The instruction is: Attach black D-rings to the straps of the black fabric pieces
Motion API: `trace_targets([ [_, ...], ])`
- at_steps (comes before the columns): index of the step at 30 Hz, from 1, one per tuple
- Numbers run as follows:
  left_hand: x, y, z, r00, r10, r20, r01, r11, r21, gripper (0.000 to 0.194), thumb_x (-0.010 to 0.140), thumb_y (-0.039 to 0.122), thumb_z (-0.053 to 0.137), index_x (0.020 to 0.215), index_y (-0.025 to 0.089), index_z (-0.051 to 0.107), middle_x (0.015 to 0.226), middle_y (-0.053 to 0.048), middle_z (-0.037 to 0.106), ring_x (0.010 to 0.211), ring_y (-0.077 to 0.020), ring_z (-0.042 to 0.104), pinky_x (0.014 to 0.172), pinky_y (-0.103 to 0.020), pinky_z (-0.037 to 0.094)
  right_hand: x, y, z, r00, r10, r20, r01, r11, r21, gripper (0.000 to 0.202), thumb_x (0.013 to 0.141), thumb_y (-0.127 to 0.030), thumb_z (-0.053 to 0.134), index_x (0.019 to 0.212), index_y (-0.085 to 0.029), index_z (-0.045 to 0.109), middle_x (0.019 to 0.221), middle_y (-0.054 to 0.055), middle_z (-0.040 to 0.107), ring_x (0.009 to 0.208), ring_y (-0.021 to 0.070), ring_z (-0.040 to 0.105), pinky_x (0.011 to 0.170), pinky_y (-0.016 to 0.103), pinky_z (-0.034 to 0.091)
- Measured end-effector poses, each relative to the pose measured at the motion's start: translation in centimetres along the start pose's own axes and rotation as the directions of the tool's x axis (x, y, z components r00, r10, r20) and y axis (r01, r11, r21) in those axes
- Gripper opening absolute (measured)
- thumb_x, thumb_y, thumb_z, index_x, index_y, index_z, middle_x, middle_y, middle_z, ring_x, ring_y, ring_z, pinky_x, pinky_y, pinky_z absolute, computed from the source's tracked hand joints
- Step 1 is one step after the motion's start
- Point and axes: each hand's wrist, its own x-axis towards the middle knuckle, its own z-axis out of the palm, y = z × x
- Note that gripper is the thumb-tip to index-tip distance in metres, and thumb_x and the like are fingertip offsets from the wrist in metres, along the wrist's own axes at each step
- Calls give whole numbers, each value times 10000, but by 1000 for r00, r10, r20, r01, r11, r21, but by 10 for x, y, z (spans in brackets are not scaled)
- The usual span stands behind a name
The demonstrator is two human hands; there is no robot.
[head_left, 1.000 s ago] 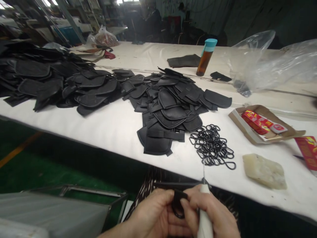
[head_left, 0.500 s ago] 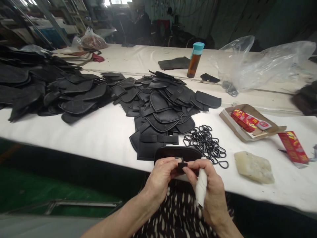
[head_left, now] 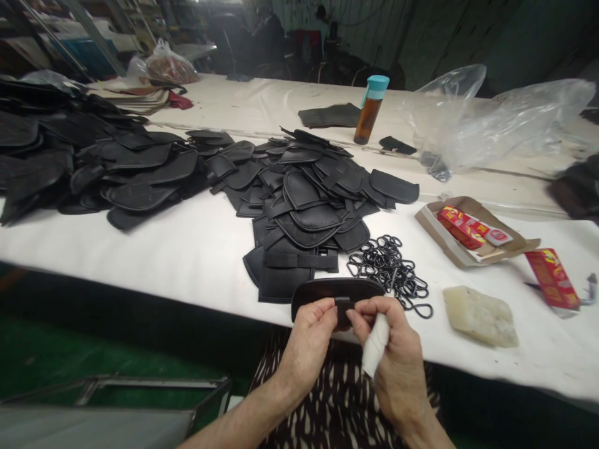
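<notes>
At the table's front edge I hold a black leather piece (head_left: 337, 287) with a rounded, stitched rim. A short black strap (head_left: 344, 304) stands at its middle. My left hand (head_left: 305, 343) is closed, thumb and finger pinching the strap's left side. My right hand (head_left: 399, 349) pinches the strap's right side and also keeps a tool with a white-wrapped handle (head_left: 375, 347) tucked in its palm. The tool's thin tip points up toward a heap of black metal rings (head_left: 388, 268). The fingers partly hide the strap.
Beyond my hands lies a pile of similar black leather pieces (head_left: 318, 212), with a larger pile (head_left: 116, 162) at left. To the right are a yellowish wax-like block (head_left: 481, 315), a cardboard box (head_left: 430, 226) and a red packet (head_left: 553, 280). Behind stands a bottle (head_left: 369, 112).
The strap between my fingers now shows flatter and more upright against the leather piece. The white handle has swung, its lower end moving left. Both hands stay in nearly the same place.
</notes>
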Motion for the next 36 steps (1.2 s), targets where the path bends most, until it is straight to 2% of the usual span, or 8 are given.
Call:
trace_targets([
  [7, -2, -5, -6, 999, 13, 45, -14, 1000, 27, 243, 854, 241, 486, 930, 151, 699, 810, -34, 671, 796, -162, 559, 754, -253, 392, 4, 5, -1, 1000, 21, 17, -20, 997, -77, 68, 848, -272, 578, 848, -222, 532, 683, -33, 559, 545, 106, 517, 498, 200, 423],
  [15, -6, -9, -8, 999, 39, 17, -39, 999, -12, 213, 788, 226, 545, 893, 141, 709, 737, -28, 661, 706, -163, 558, 669, -249, 401, 2, 6, 1, 998, 36, 57, -31, 995, -98, 80, 861, -295, 550, 828, -226, 525, 680, -31, 553, 569, 116, 506, 516, 210, 410],
  [18, -7, -9, -5, 997, 62, -37, -63, 998, -13, 188, 775, 270, 585, 831, 138, 706, 697, -23, 648, 675, -156, 552, 663, -247, 405, 3, 5, 1, 998, 45, 54, -39, 994, -99, 87, 855, -299, 552, 818, -224, 527, 690, -25, 563, 577, 119, 508, 515, 209, 407],
  [25, -7, -8, 1, 991, 61, -117, -46, 991, 127, 273, 789, 401, 592, 692, 149, 630, 658, -10, 596, 671, -156, 542, 638, -236, 417, 4, 4, 1, 995, 82, 49, -78, 993, -85, 101, 857, -310, 544, 803, -229, 518, 667, -33, 556, 571, 116, 501, 515, 206, 404],
  [31, -11, -9, 6, 979, 107, -176, -52, 955, 292, 275, 845, 401, 507, 732, 160, 573, 689, -5, 541, 727, -163, 525, 667, -240, 415, 2, 3, 1, 992, 112, 62, -107, 991, -78, 104, 865, -319, 534, 816, -235, 500, 683, -34, 557, 579, 115, 499, 529, 213, 406],
  [36, -12, -10, 10, 977, 108, -181, -45, 946, 320, 282, 848, 400, 496, 759, 147, 584, 711, -14, 554, 703, -152, 486, 621, -235, 411, 1, 3, 0, 987, 134, 87, -129, 990, -60, 105, 869, -315, 519, 812, -232, 493, 672, -34, 548, 578, 119, 495, 524, 217, 398],
])
